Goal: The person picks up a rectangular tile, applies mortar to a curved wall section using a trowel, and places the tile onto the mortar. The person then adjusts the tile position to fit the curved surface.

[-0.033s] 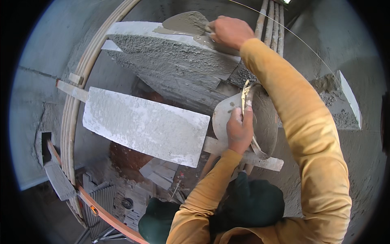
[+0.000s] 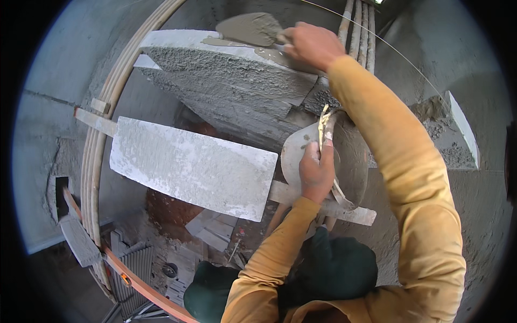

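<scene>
My right hand (image 2: 315, 46) is closed on the handle of a trowel (image 2: 250, 29). The blade, coated in wet grey mortar, lies over the top of a block wall (image 2: 231, 67), where a smear of mortar (image 2: 229, 43) is spread. Lower down, my left hand (image 2: 318, 171) grips the wrapped handle (image 2: 329, 129) of a mortar-stained bucket (image 2: 354, 161) at its rim. The bucket is tilted, and my right forearm passes beside it. Left of the bucket, a large pale block (image 2: 194, 167) rests on a wooden plank (image 2: 283, 192).
Bundled poles (image 2: 97, 156) curve up the left, and more pipes (image 2: 363, 35) stand at the far right. A thin string (image 2: 388, 46) crosses the upper right. Another block (image 2: 463, 129) juts out at right. Below lie slabs (image 2: 212, 229) and a long orange level (image 2: 145, 288).
My right hand has shifted slightly to the right, with the trowel moving along in it. My left hand stays on the bucket handle.
</scene>
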`<state>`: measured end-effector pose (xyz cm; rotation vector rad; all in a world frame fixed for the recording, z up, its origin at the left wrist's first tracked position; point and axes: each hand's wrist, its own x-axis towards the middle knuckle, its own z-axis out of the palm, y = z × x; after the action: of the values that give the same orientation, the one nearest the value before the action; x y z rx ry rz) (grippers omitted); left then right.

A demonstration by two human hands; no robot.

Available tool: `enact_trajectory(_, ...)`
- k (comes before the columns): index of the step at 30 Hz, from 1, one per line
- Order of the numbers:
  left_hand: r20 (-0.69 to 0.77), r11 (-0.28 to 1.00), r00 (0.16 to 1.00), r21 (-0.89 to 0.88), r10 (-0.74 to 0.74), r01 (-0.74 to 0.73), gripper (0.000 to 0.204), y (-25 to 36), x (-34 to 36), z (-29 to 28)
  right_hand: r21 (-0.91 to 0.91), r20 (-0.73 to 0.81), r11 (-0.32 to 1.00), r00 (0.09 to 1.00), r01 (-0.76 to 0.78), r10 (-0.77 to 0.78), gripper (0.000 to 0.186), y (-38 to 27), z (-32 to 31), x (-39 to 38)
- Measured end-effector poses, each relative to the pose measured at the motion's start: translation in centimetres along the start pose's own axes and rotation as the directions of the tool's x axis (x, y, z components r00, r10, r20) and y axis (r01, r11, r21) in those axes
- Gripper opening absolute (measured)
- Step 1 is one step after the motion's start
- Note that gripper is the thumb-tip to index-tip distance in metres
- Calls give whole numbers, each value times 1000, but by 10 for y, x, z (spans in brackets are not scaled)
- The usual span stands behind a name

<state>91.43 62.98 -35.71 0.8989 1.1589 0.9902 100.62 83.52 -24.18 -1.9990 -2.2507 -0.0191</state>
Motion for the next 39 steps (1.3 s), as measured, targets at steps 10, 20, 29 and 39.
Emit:
enact_trajectory(10, 26, 1000, 1000, -1, -5, 5, 31, 20, -2, -2, 515, 184, 733, 893, -444, 411, 40, 96, -72, -316)
enact_trajectory(20, 51, 993, 994, 67, 98, -101, 31, 17, -7, 7, -112, 545, 982, 817, -154, 190, 33, 88, 79, -321)
enact_trajectory(29, 13, 998, 998, -24, 67, -66, 33, 15, 6, -8, 581, 672, 331, 668, -744, 320, 34, 129, -23, -328)
enact_trajectory(39, 10, 1000, 1000, -5, -18, 18, 36, 9, 7, -7, 331, 182, 943, 983, -38, -24, 35, 73, -53, -89)
